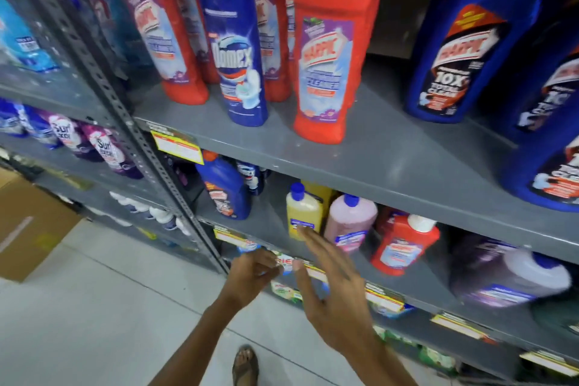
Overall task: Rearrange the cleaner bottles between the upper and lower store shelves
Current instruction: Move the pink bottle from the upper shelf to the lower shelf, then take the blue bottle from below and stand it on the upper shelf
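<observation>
Yellow bottle (303, 212) faces outstretched right hand (332, 288).

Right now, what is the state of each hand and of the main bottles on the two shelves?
Left hand: fingers curled, holds no bottle.
Right hand: open, empty, fingertips near the yellow bottle.
Yellow bottle: upright, capped, lower shelf.
Pink bottle: upright, capped.
Small red bottle: tilted, capped.
Blue Domex bottle: upright, upper shelf.

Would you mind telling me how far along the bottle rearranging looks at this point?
Early or between moves, it seems. A blue Domex bottle already stands among red bottles on the upper shelf. Both hands are empty: the right hand reaches open toward the yellow bottle on the lower shelf; the left hand is loosely curled. Moving that bottle remains.
</observation>
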Motion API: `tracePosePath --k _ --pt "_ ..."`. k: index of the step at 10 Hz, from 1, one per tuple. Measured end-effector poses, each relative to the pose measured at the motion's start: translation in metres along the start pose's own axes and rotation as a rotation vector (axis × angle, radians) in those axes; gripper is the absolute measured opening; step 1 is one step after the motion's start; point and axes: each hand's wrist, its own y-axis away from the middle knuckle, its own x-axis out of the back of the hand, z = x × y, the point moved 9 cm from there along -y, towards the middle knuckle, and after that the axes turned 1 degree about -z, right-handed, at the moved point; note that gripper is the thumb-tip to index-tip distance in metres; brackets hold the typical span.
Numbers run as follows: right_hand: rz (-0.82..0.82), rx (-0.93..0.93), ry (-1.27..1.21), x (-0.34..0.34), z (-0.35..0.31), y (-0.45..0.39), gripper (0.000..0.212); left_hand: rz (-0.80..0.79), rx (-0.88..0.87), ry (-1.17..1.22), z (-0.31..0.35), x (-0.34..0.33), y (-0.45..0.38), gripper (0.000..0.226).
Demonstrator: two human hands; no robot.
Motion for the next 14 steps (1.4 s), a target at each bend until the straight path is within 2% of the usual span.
tracePosePath --k 1,2,3,4,5,6,7,8,10,11,12,13,14 --pt "-0.147 -0.146 0.022 -0.069 0.023 -0.006 0.058 0.157 0.047 -0.042 -0.013 0.067 -0.015 0.017" --pt "-0.276 -0.262 0.094 -0.155 0.054 -0.031 0.065 0.231 -0.009 -0.110 -0.025 0.130 -0.053 0.006" --pt "-0.342 -0.333 0.132 -0.201 0.073 -0.048 0.068 0.233 0.041 -0.142 -0.035 0.162 -0.083 0.018" --pt "-0.339 -0.367 0.222 -0.252 0.101 -0.075 0.069 0.155 0.172 -0.094 -0.049 0.183 -0.121 0.052" --pt "-0.330 -0.371 0.279 -0.273 0.121 -0.082 0.070 0.029 0.216 0.069 -0.058 0.178 -0.150 0.036" --pt "-0.368 -0.365 0.426 -0.297 0.143 -0.078 0.071 -0.137 0.209 0.133 -0.066 0.166 -0.167 0.041" --pt "-0.356 -0.342 0.530 -0.303 0.148 -0.076 0.074 -0.141 0.144 0.077 -0.069 0.171 -0.180 0.068" --pt "-0.336 -0.327 0.553 -0.305 0.152 -0.073 0.072 -0.204 0.144 0.050 -0.073 0.165 -0.185 0.083" --pt "-0.369 -0.336 0.532 -0.307 0.153 -0.072 0.071 -0.122 0.084 0.185 -0.063 0.170 -0.175 0.079" --pt "-0.386 -0.349 0.434 -0.305 0.151 -0.073 0.071 -0.104 -0.019 0.177 -0.054 0.173 -0.158 0.080" --pt "-0.297 -0.369 0.238 -0.283 0.133 -0.063 0.066 -0.090 -0.157 0.072 -0.037 0.178 -0.112 0.072" --pt "-0.162 -0.274 0.188 -0.251 0.105 -0.048 0.058 -0.081 -0.188 0.058 -0.025 0.176 -0.077 0.068" --pt "-0.003 -0.174 0.122 -0.184 0.072 -0.022 0.050 -0.064 -0.203 0.085 0.000 0.161 -0.035 0.066"
